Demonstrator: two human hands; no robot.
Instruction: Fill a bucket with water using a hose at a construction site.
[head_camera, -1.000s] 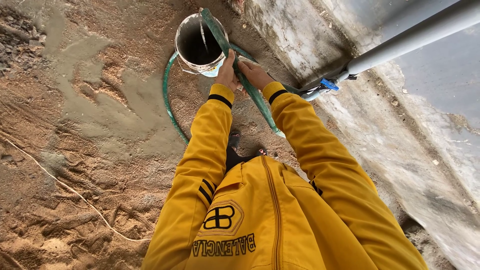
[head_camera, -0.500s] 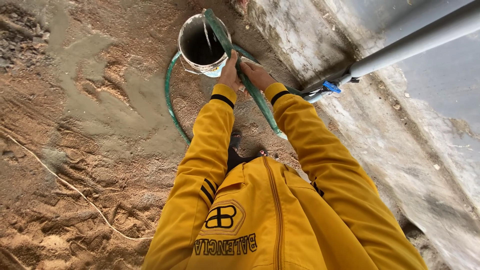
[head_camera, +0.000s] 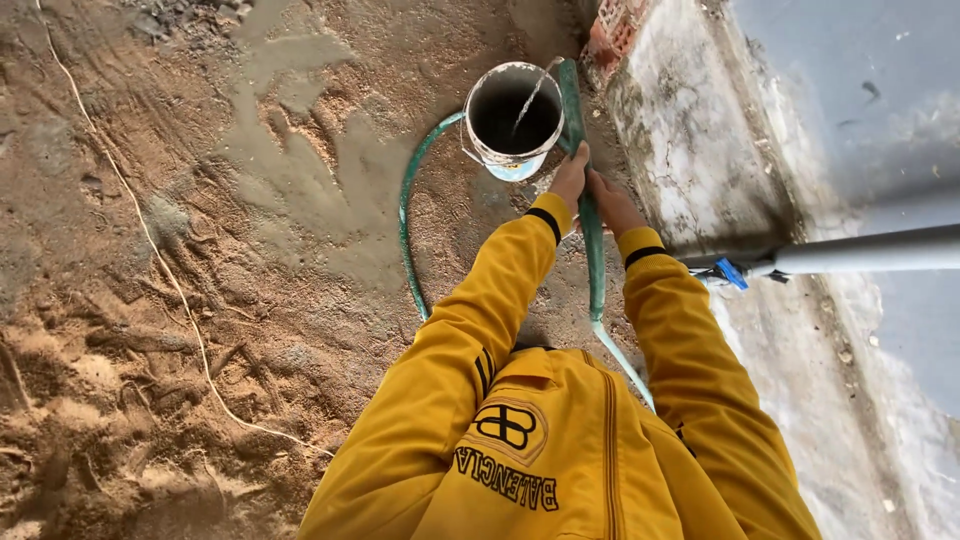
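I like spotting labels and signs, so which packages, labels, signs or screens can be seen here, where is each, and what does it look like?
No packages, signs or screens are in view.
Printed emblem on the yellow jacket: on the chest near the bottom edge of the view, a dark rounded badge with a line of dark lettering below it.

Green hose (head_camera: 585, 215); white bucket (head_camera: 514, 120), dark inside; yellow jacket (head_camera: 560, 440), black cuff stripes; reddish-brown sandy ground (head_camera: 200, 300).
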